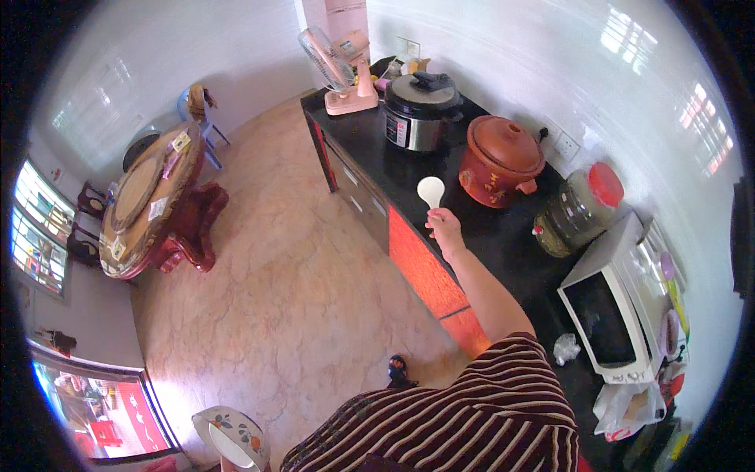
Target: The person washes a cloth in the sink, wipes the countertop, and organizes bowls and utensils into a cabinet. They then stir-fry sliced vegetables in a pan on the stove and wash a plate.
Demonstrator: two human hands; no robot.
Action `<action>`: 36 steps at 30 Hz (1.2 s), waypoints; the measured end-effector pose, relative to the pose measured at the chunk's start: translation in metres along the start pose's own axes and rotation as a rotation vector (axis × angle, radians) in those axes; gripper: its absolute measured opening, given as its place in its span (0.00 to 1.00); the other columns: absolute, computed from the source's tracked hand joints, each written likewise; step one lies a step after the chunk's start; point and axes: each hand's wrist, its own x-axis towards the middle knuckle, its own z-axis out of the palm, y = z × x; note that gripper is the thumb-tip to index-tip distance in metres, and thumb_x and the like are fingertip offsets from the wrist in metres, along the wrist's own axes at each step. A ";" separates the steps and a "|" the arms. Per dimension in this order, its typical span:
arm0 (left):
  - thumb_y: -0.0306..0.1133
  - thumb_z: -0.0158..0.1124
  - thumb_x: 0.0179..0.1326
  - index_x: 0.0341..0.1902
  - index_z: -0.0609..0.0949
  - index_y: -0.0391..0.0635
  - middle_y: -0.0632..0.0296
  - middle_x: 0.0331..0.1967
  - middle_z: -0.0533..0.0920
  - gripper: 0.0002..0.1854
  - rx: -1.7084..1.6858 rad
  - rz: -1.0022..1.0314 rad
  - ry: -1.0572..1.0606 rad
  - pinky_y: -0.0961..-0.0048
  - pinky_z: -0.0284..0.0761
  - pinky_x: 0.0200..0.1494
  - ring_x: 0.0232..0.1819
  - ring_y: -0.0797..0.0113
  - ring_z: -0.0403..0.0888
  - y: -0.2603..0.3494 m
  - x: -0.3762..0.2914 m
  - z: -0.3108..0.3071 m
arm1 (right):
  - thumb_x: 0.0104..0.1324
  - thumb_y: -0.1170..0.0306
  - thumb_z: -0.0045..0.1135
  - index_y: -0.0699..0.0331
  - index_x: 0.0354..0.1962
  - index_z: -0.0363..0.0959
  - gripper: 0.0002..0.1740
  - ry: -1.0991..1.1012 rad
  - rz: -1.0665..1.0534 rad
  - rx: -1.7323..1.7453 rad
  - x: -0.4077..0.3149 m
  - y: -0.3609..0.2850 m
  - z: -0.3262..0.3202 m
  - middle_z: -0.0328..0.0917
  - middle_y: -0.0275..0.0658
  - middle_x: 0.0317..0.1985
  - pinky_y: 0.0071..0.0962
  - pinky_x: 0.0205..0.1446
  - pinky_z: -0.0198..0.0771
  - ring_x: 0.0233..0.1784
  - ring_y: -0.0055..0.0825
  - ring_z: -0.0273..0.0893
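Note:
My right hand (445, 229) is closed around the handle of a white rice paddle (431, 190). The paddle's round blade points up and away, over the front part of the black countertop (407, 177). At the bottom edge of the view, my left hand (227, 465) holds a white bowl (246, 433) with a flower and leaf pattern. Only a small part of that hand shows, and the bowl is tilted. Beyond the paddle stands an electric pressure cooker (422, 112) with its lid on. A lidded reddish-brown clay pot (501, 162) is to the paddle's right.
A pink electric fan (348, 88) stands at the counter's far end. To the right are a red-lidded glass jar (578, 209), a white microwave oven (613, 318) and a crumpled plastic bag (566, 349). A round wooden table (141, 194) and a blue chair (206, 127) stand across the room.

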 end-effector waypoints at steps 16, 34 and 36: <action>0.43 0.47 0.66 0.71 0.67 0.37 0.45 0.64 0.74 0.33 -0.147 -0.119 0.199 0.41 0.73 0.64 0.64 0.43 0.74 0.018 -0.010 0.074 | 0.66 0.73 0.49 0.55 0.63 0.68 0.26 0.240 -0.306 -1.259 0.090 0.040 -0.003 0.75 0.46 0.45 0.42 0.49 0.75 0.49 0.44 0.77; 0.42 0.44 0.69 0.71 0.66 0.36 0.45 0.66 0.73 0.31 -0.071 -0.150 -0.067 0.44 0.69 0.68 0.66 0.45 0.72 0.031 0.013 0.069 | 0.59 0.73 0.61 0.64 0.62 0.64 0.33 0.143 -0.571 -1.108 -0.025 0.059 -0.038 0.71 0.51 0.52 0.46 0.57 0.71 0.56 0.50 0.70; 0.42 0.44 0.69 0.71 0.66 0.36 0.45 0.66 0.72 0.31 -0.045 -0.170 -0.185 0.44 0.68 0.68 0.66 0.45 0.72 0.031 0.028 0.074 | 0.58 0.75 0.59 0.65 0.62 0.64 0.32 0.159 -0.563 -1.047 -0.087 0.077 -0.064 0.71 0.53 0.52 0.46 0.57 0.70 0.56 0.52 0.69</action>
